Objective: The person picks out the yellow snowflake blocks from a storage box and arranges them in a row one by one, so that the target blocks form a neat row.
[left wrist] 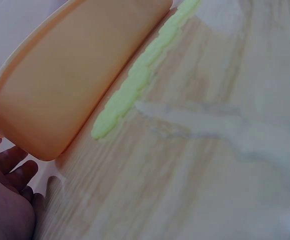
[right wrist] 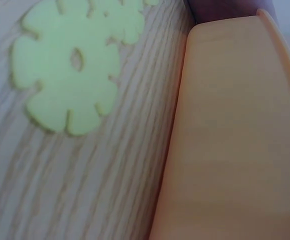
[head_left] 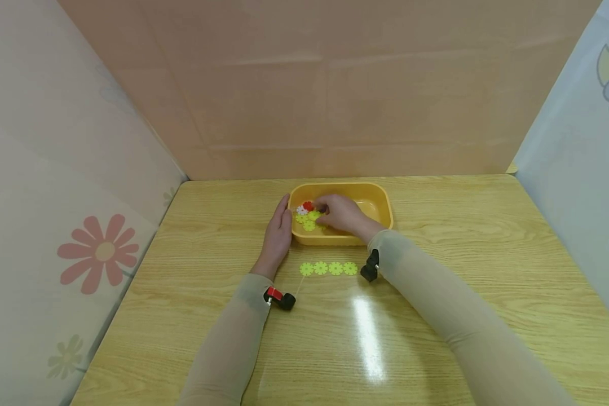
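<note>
A yellow plastic basin (head_left: 380,231) stands toward the back of the table. At its left end lie several flower-shaped notched discs (head_left: 309,225), mostly yellow-green, with a white disc (head_left: 301,210) and a red disc (head_left: 308,206). My right hand (head_left: 341,213) reaches over the front rim into the basin, fingers bent over these discs, thumb and forefinger apart. My left hand (head_left: 278,234) lies along the basin's left end, fingers extended against its outer wall. In front of the basin, a row of yellow-green discs (head_left: 335,268) lies flat on the table, edge to edge.
The wooden table (head_left: 208,254) runs back to a brown covered panel (head_left: 325,90). Pale printed panels stand at the left (head_left: 40,169) and right (head_left: 583,146). A bright light reflection crosses the tabletop in front of the row.
</note>
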Motion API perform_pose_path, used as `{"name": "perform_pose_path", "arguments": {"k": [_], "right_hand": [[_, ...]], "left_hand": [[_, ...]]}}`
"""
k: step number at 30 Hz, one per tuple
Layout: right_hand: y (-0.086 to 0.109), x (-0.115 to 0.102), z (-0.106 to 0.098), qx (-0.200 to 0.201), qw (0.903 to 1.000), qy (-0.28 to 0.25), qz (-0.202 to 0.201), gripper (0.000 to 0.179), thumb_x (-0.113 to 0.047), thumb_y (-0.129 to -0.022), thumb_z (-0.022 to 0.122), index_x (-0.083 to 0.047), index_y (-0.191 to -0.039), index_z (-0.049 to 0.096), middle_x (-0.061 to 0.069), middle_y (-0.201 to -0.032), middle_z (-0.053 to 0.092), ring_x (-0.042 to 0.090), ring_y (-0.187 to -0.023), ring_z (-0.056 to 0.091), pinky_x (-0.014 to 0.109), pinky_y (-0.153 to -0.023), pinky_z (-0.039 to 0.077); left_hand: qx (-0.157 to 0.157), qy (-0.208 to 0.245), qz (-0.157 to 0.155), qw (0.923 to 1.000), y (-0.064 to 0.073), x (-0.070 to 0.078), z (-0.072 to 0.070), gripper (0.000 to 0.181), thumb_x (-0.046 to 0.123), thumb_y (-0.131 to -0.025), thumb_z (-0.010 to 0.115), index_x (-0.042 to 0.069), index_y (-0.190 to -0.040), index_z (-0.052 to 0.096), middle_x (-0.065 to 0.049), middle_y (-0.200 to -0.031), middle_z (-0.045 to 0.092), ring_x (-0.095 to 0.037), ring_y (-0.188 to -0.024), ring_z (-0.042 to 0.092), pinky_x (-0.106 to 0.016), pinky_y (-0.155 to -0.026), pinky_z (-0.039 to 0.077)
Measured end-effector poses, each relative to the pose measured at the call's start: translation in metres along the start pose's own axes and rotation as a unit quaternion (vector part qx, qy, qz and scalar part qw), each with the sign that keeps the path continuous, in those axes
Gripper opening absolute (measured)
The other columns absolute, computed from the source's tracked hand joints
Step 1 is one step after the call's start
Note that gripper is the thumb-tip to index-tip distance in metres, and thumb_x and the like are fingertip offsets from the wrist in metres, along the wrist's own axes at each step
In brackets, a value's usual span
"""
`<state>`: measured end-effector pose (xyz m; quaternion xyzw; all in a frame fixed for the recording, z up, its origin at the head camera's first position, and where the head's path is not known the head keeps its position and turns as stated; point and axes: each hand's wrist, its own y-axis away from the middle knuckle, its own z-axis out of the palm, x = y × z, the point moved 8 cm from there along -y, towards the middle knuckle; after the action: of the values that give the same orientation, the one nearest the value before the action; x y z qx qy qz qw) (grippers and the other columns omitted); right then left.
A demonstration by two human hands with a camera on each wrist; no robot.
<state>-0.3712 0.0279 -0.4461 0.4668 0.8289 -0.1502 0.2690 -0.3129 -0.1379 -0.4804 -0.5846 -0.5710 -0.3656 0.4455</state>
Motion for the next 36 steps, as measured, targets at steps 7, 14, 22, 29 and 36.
{"name": "perform_pose_path", "arguments": {"k": [7,14,22,29,36], "right_hand": [[-0.0019,-0.0006,-0.0004,0.011,0.9992,0.038,-0.008,0.042,-0.022,-0.098,0.087,-0.003,-0.134,0.078,0.013,-0.128,0.074,0.031,-0.117,0.066,0.047,-0.109,0.054],[-0.0007,-0.0014,0.0007,0.009,0.9975,0.069,-0.010,0.045,-0.028,-0.098,0.087,-0.004,-0.136,0.078,0.016,-0.136,0.067,0.036,-0.126,0.061,0.051,-0.114,0.049],[-0.0021,-0.0031,0.0010,0.013,0.9966,0.080,-0.013,0.042,-0.031,-0.099,0.086,-0.006,-0.132,0.080,0.016,-0.137,0.067,0.037,-0.131,0.058,0.050,-0.116,0.047],[-0.0023,-0.0061,0.0027,0.016,0.9957,0.089,-0.021,0.038,-0.031,-0.098,0.087,-0.007,-0.128,0.082,0.014,-0.135,0.068,0.036,-0.130,0.059,0.050,-0.115,0.048],[-0.0019,-0.0094,0.0058,0.002,0.9949,0.096,-0.030,0.040,-0.033,-0.099,0.087,-0.009,-0.130,0.081,0.015,-0.138,0.066,0.036,-0.128,0.060,0.051,-0.114,0.050]], "left_hand": [[-0.001,0.001,-0.008,1.0000,0.0008,-0.0003,-0.0009,0.056,0.040,-0.121,0.030,0.030,-0.177,0.030,0.002,-0.180,0.030,-0.023,-0.166,0.025,-0.048,-0.135,0.023],[-0.003,0.004,-0.007,1.0000,0.0028,0.0010,-0.0012,0.056,0.037,-0.122,0.031,0.028,-0.177,0.029,0.003,-0.180,0.030,-0.023,-0.166,0.025,-0.049,-0.135,0.023],[-0.003,0.006,-0.006,1.0000,0.0018,-0.0008,-0.0020,0.055,0.038,-0.122,0.031,0.032,-0.177,0.029,0.002,-0.180,0.030,-0.023,-0.166,0.025,-0.049,-0.135,0.024],[0.003,0.001,-0.008,1.0000,0.0004,-0.0041,-0.0025,0.056,0.039,-0.122,0.031,0.032,-0.177,0.029,0.003,-0.180,0.031,-0.024,-0.166,0.026,-0.050,-0.134,0.025],[0.005,-0.003,-0.008,0.9999,-0.0001,-0.0039,-0.0020,0.056,0.041,-0.121,0.030,0.032,-0.177,0.030,0.003,-0.179,0.032,-0.024,-0.166,0.027,-0.050,-0.134,0.026]]}}
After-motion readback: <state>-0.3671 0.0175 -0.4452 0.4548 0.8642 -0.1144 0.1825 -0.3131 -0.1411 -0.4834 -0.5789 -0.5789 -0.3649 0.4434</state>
